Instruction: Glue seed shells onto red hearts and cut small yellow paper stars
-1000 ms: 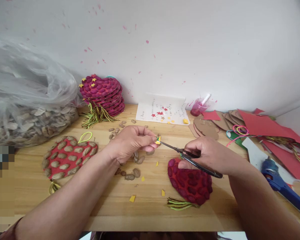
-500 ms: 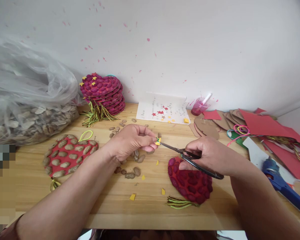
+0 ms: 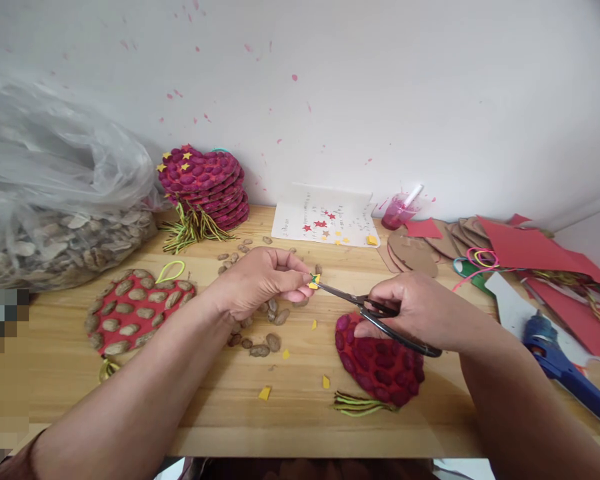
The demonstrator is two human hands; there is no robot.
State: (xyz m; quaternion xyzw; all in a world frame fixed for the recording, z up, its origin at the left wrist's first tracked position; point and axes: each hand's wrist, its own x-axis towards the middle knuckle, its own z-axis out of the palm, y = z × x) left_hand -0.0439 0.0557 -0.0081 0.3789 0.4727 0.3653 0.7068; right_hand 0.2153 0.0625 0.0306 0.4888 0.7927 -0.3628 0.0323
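Between thumb and fingers, my left hand [image 3: 273, 273] pinches a small piece of yellow paper [image 3: 315, 281] with a green mark on it. My right hand [image 3: 410, 307] grips black-handled scissors [image 3: 347, 293], whose blade tips meet the yellow piece. Under the right hand lies a red heart [image 3: 380, 370] covered in dark purple shells, with a yarn tassel [image 3: 363, 403] at its lower end. Yellow scraps [image 3: 265, 393] are scattered on the wooden table between the arms. Loose peanut shells [image 3: 273, 343] lie below and behind my left hand.
At left are a plastic bag of shells [image 3: 70, 247] and a heart with unpainted peanuts [image 3: 145, 293]. Behind stand stacked purple hearts [image 3: 205, 177], a paper with small stars [image 3: 300, 210] and a pink cup [image 3: 397, 213]. Cardboard pieces [image 3: 413, 250], red sheets [image 3: 530, 243] and a blue glue gun [image 3: 555, 367] lie right.
The scissors' handles have closed somewhat, and their tips have shifted slightly at the yellow paper. My left hand keeps its pinch in nearly the same place.
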